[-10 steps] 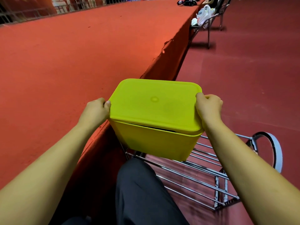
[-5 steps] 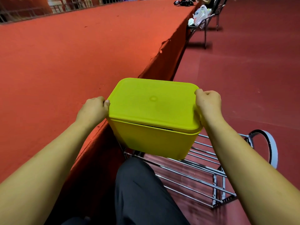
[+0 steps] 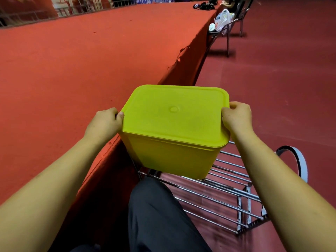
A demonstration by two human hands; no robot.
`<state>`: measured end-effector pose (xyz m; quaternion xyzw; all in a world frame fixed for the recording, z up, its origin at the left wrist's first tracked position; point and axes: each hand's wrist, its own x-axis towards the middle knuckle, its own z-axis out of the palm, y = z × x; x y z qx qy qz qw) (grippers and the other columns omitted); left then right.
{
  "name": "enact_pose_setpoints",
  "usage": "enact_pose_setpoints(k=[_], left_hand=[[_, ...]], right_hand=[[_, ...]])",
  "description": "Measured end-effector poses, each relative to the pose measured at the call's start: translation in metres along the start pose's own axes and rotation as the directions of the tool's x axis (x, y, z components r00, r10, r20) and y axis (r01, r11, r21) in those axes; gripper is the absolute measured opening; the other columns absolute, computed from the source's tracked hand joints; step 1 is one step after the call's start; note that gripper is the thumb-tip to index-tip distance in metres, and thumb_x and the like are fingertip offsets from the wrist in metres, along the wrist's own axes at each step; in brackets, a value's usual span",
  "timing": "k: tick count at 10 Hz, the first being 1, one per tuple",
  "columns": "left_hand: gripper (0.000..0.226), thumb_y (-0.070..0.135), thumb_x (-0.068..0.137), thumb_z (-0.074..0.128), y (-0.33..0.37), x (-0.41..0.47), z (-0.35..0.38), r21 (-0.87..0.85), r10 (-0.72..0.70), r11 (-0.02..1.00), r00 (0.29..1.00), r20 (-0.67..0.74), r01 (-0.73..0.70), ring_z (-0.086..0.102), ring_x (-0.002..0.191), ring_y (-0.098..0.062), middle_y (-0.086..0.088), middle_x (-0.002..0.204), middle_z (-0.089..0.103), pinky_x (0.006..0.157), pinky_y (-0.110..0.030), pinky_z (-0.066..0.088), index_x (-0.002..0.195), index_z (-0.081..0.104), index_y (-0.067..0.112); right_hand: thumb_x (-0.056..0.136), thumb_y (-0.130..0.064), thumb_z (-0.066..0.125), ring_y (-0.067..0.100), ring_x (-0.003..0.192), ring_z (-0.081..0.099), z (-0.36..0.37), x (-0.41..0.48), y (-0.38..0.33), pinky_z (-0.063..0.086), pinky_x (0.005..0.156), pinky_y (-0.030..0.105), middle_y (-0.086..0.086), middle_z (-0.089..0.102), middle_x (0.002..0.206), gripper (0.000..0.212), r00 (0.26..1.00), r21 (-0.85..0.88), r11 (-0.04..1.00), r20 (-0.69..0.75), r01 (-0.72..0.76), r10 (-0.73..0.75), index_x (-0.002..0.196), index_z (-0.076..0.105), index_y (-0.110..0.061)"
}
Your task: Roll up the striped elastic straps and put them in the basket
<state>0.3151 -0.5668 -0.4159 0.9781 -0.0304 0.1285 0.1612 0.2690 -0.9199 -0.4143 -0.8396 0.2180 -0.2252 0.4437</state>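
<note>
A lime-green plastic basket [image 3: 171, 157] with its lid [image 3: 174, 113] on is held in the air in front of me, above the metal rack. My left hand [image 3: 103, 122] grips its left rim and my right hand [image 3: 236, 117] grips its right rim, fingers curled over the lid's edge. A striped elastic strap [image 3: 300, 160], black and white, stands in a loop at the rack's right end. What the basket holds is hidden by the lid.
A chrome wire rack [image 3: 227, 188] stands on the red floor below the basket. A raised red-carpeted platform [image 3: 72, 70] runs along the left, its edge right beside the basket. A chair [image 3: 225, 30] with bags stands far off. My dark trouser leg [image 3: 160, 215] is below.
The basket has shifted slightly away from me and a little higher, both hands keeping the same grip on its rim.
</note>
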Motion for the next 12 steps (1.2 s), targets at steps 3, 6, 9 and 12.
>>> enact_pose_setpoints(k=[3, 6, 9, 12], left_hand=[[0.032, 0.033, 0.103, 0.043, -0.001, 0.003, 0.003, 0.080, -0.030, 0.996, 1.000, 0.007, 0.029, 0.057, 0.085, -0.044, -0.027, 0.089, 0.061, 0.063, -0.041, 0.039, 0.089, 0.052, 0.006], [0.035, 0.034, 0.106, 0.037, -0.008, 0.008, 0.011, 0.061, -0.142, 0.989, 0.977, 0.158, 0.134, 0.061, 0.083, -0.042, -0.029, 0.095, 0.062, 0.064, -0.040, 0.042, 0.093, 0.049, 0.004], [0.049, 0.008, 0.102, 0.036, 0.002, -0.002, 0.016, -0.127, 0.035, 0.992, 0.987, 0.157, -0.015, 0.037, 0.140, -0.028, -0.014, 0.152, 0.042, 0.112, -0.035, 0.029, 0.151, 0.040, 0.013], [0.038, 0.020, 0.100, 0.047, 0.000, 0.004, -0.013, -0.009, -0.030, 0.999, 0.980, 0.198, 0.033, 0.054, 0.125, -0.034, -0.018, 0.136, 0.059, 0.102, -0.039, 0.043, 0.134, 0.057, 0.009]], right_hand=[[0.088, -0.010, 0.055, 0.048, 0.100, 0.055, 0.010, -0.006, 0.017, 0.044, 0.080, 0.047, 0.030, 0.065, 0.101, 0.023, 0.998, -0.201, 0.978, 0.053, 0.048, -0.038, 0.097, 0.065, 0.009], [0.096, -0.013, 0.048, 0.045, 0.104, 0.052, 0.015, -0.016, 0.018, 0.026, 0.070, 0.037, 0.030, 0.056, 0.116, 0.023, 0.998, -0.257, 0.965, 0.057, 0.048, -0.034, 0.109, 0.054, 0.005], [0.090, -0.005, 0.041, 0.036, 0.139, 0.034, 0.020, -0.019, 0.018, 0.023, 0.117, 0.047, 0.017, 0.032, 0.155, 0.049, 0.933, -0.491, 0.810, 0.309, 0.321, -0.182, 0.139, 0.044, -0.001], [0.094, -0.025, 0.048, 0.042, 0.126, 0.042, 0.013, -0.010, -0.018, 0.033, 0.110, 0.052, 0.023, 0.047, 0.132, 0.040, 0.932, -0.606, 0.730, 0.342, 0.316, -0.120, 0.125, 0.054, -0.001]])
